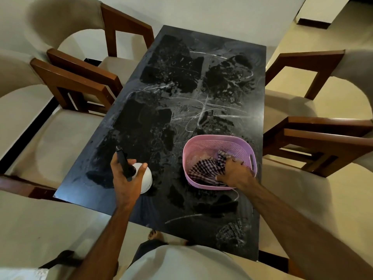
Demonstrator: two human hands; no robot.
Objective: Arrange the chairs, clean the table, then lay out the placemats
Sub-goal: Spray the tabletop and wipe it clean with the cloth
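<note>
We see left hand (126, 178) gripping a white spray bottle (144, 177) above the black table (161, 118). Right hand (235, 172) grabs checkered cloth (205, 168) in pink basket (214, 141). No readable labels.

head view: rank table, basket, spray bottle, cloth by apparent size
1. table
2. basket
3. cloth, partly under the right hand, so true extent unsure
4. spray bottle, partly covered by the left hand; close to the cloth

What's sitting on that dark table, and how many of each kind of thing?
Basket: 1, pink basket, resting on the table
Cloth: 1, checked cloth, inside the basket, gripped by the right hand
Spray bottle: 1, white spray bottle, held by the left hand
Total: 3
</note>
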